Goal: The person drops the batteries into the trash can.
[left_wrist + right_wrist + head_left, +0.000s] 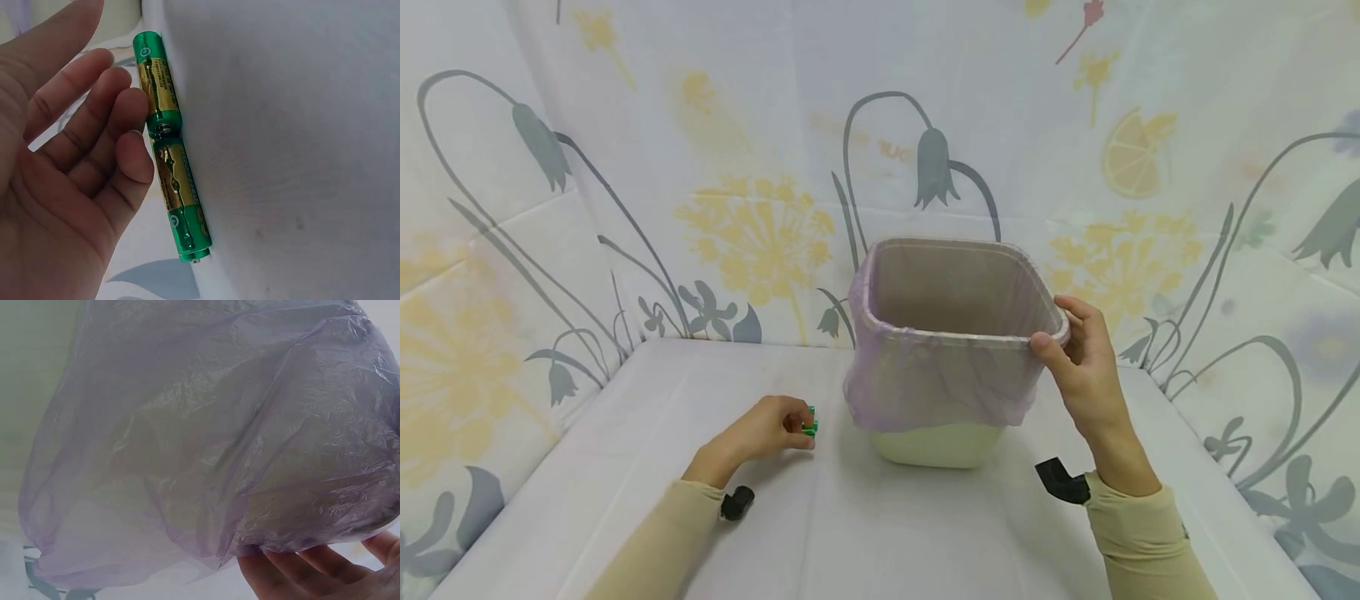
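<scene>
Two green-and-gold batteries (pixel 178 194) lie end to end on the white table, seen best in the left wrist view. My left hand (pixel 767 429) is low over them, its fingers loosely bent and the fingertips right at their sides, with the thumb held apart. In the head view the hand hides most of the batteries, leaving green ends visible. A pale trash bin (pixel 940 450) stands to the right, lined with a thin purple trash bag (pixel 947 379) folded over its rim. My right hand (pixel 1086 375) grips the bin's right front corner, thumb on the rim and fingers outside.
The white tabletop (pixel 880 533) stretches around the bin. A patterned cloth (pixel 760 125) with flowers and leaves hangs behind and along both sides of the table. Black wrist mounts (pixel 1063 482) stick out from the sleeves.
</scene>
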Demonstrator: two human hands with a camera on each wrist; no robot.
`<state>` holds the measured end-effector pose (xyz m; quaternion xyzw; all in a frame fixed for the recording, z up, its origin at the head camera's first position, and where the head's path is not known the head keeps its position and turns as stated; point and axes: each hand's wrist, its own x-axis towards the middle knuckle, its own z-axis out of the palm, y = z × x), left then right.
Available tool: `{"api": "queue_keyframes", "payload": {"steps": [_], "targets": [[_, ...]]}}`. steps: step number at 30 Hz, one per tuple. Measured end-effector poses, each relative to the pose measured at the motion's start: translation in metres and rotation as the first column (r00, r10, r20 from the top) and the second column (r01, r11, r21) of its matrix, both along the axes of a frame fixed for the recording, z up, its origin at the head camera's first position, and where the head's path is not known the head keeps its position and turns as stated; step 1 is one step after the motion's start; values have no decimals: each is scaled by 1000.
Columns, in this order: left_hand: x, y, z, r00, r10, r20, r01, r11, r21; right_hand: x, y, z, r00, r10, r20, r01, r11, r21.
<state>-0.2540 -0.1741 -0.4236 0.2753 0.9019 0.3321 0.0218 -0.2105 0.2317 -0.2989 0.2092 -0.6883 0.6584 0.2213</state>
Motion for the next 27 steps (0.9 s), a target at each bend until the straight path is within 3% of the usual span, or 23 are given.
{"api": "queue_keyframes", "payload": {"steps": [18,27], "targets": [[5,1,1,1000,29,-4,-29,997,-69,2,0,-1,999,-26,31,25,999,37],[4,1,1,996,63,-68,-70,993,-99,1,0,0,1000,-15,21,14,1000,17]]}}
